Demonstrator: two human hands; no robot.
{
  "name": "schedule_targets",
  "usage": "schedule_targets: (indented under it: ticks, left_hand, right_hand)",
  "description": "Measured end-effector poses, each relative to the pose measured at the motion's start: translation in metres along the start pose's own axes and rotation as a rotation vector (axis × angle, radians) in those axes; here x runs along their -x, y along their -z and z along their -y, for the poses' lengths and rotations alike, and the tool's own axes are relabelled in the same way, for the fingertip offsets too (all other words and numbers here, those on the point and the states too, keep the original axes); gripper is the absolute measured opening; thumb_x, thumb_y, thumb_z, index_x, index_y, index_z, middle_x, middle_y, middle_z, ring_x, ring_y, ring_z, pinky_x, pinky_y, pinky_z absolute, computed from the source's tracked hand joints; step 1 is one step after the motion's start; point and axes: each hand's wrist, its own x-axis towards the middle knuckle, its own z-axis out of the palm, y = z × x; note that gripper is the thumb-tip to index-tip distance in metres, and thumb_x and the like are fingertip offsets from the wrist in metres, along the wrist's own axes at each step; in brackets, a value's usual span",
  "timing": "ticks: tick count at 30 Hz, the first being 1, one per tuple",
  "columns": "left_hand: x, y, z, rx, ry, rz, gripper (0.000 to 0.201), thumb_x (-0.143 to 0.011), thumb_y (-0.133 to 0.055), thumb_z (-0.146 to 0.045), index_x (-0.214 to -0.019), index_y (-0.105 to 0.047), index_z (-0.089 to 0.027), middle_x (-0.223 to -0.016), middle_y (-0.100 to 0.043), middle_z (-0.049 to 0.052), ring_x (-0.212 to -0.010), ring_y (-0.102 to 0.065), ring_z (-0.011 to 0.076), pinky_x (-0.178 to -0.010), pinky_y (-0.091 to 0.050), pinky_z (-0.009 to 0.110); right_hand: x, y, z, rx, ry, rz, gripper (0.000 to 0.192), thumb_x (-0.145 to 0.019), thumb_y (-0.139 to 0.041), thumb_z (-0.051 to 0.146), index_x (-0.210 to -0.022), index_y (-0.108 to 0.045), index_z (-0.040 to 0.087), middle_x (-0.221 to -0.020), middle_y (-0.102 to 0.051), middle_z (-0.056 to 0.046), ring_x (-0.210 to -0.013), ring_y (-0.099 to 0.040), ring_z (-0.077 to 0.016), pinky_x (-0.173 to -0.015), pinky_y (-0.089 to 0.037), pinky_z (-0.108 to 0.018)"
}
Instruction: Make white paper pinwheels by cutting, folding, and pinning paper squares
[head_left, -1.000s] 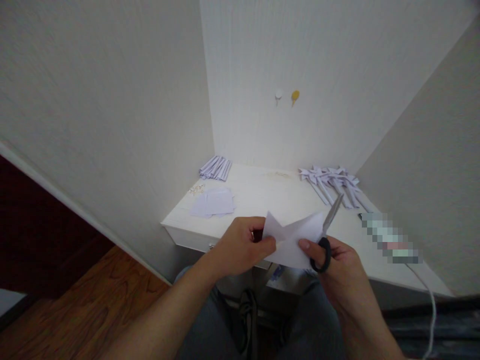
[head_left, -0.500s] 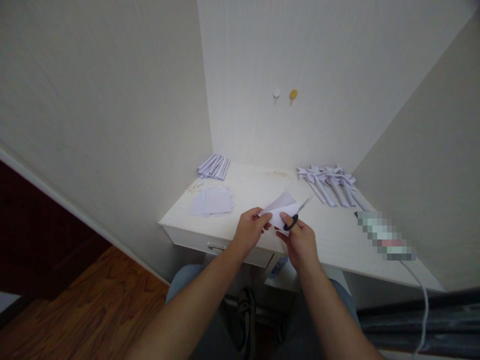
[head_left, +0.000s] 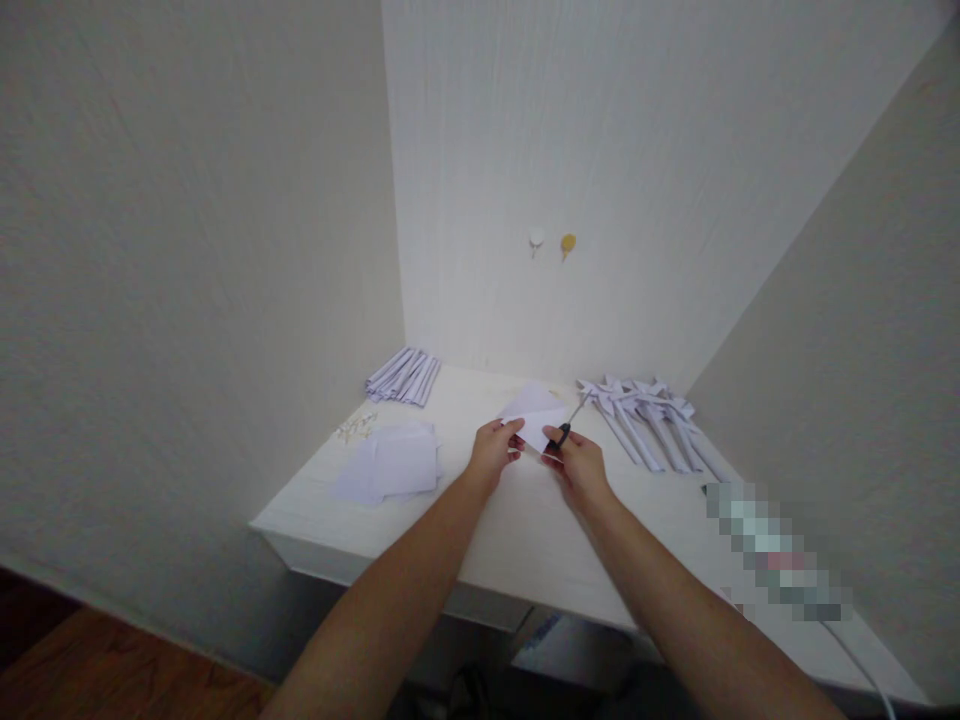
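Note:
A creased white sheet of paper (head_left: 534, 405) is held over the desk between my two hands. My left hand (head_left: 492, 455) pinches its left corner between thumb and fingers. On the other side, my right hand (head_left: 583, 468) grips the paper's right edge and also carries black-handled scissors (head_left: 562, 434). The scissor blades point up and away to the right, clear of the paper. Loose white squares of paper (head_left: 405, 462) lie in an overlapping pile left of my left hand. Paper pinwheels on rolled sticks (head_left: 634, 405) rest beyond my right hand.
A bundle of rolled paper tubes (head_left: 403, 378) lies at the back left of the white desk (head_left: 525, 540). Small pale bits (head_left: 356, 427) are scattered near it. At right is a blurred-out object (head_left: 772, 550) with a white cable (head_left: 855, 655). Walls enclose the desk.
My view has tilted up, so the desk sits lower in the picture. Both hands have moved forward over the desk with the paper and scissors. The grip looks much the same.

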Motion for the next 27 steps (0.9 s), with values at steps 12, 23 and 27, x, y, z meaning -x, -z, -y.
schedule_targets:
  ticks: [12, 23, 27]
  left_hand:
    - [-0.044, -0.013, 0.005, 0.055, -0.064, 0.031, 0.036, -0.078, -0.08, -0.048, -0.078, -0.064, -0.016, -0.071, -0.063, 0.0, -0.063, -0.058, 0.0103, -0.058, -0.044, 0.022]
    - [-0.04, -0.015, -0.001, -0.242, -0.107, 0.085, 0.032, -0.079, -0.073, -0.026, -0.05, -0.063, -0.016, -0.049, -0.058, 0.0, -0.048, -0.047, 0.0104, -0.053, -0.036, 0.026]
    - [-0.038, -0.014, -0.004, -0.366, -0.114, 0.131, 0.037, -0.087, -0.07, -0.021, -0.052, -0.06, -0.016, -0.048, -0.055, -0.003, -0.046, -0.047, 0.0097, -0.052, -0.038, 0.025]
  right_hand:
    - [-0.05, 0.019, -0.007, -0.173, 0.098, -0.081, 0.031, -0.068, -0.092, 0.037, -0.082, -0.075, 0.015, -0.077, -0.073, -0.003, -0.066, -0.065, -0.0143, -0.059, -0.057, -0.026]
    - [-0.044, 0.016, -0.003, -0.16, 0.118, -0.048, 0.033, -0.06, -0.092, 0.038, -0.074, -0.072, 0.016, -0.071, -0.072, -0.003, -0.063, -0.064, -0.015, -0.059, -0.059, -0.028]
    - [-0.046, 0.019, -0.003, -0.106, 0.122, -0.032, 0.036, -0.06, -0.092, 0.043, -0.074, -0.07, 0.017, -0.07, -0.07, -0.002, -0.062, -0.065, -0.0152, -0.058, -0.059, -0.029]
